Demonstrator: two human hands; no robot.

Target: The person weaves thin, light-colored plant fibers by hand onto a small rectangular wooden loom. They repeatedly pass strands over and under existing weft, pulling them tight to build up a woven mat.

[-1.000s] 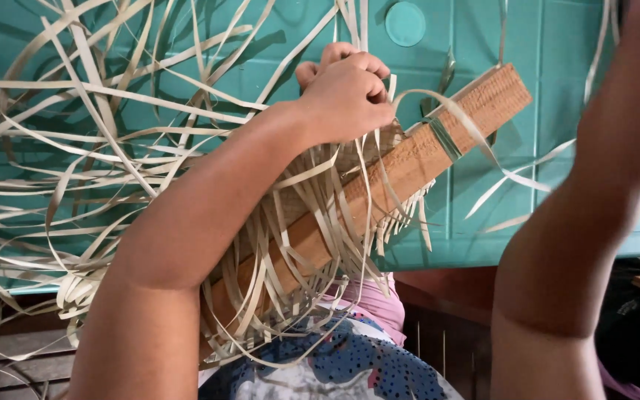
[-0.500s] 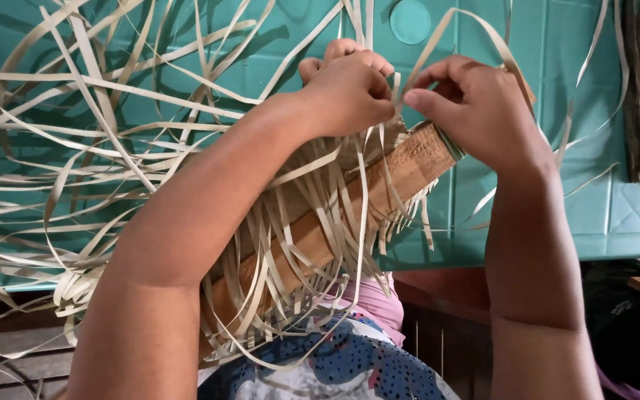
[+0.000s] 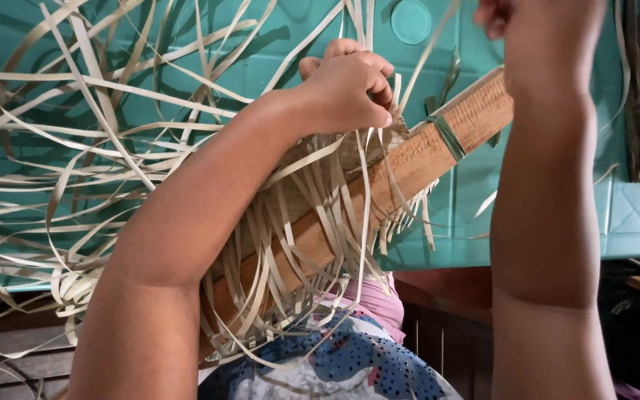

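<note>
**Straw-coloured strips worked over a wooden board**

Pale strips (image 3: 112,185) fanned out across the teal table (image 3: 542,222), many draped over a long wooden board (image 3: 416,159) that leaned from the lap up toward the table edge. A green band (image 3: 450,137) circled the board near its upper end. Left hand (image 3: 346,92) was curled tight, fingers pinching a bunch of strips against the top of the board. Right hand (image 3: 535,30) was raised at the frame's upper edge, partly cut off; whether it gripped anything could not be told, though one strip ran up close past it.

Judged step: strips being gathered and sorted at the board. A next move would seemingly need the left pinch kept firm while a single strip is separated.

Containers: none visible. Loose strips lay directly on the table and hung over the patterned cloth (image 3: 335,363) at the lap.
</note>
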